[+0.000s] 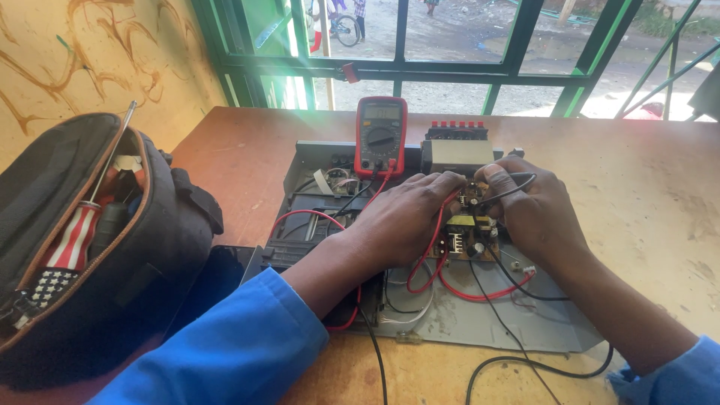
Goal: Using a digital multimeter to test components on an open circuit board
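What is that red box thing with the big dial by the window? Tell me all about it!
It is a multimeter, a hand-sized tester in a red casing with a dark face. It has a grey screen on top, a round black dial in the middle and sockets at the bottom. It leans tilted, screen upward, on the opened device's metal chassis. A red lead and a black lead run from it toward the left hand and right hand.
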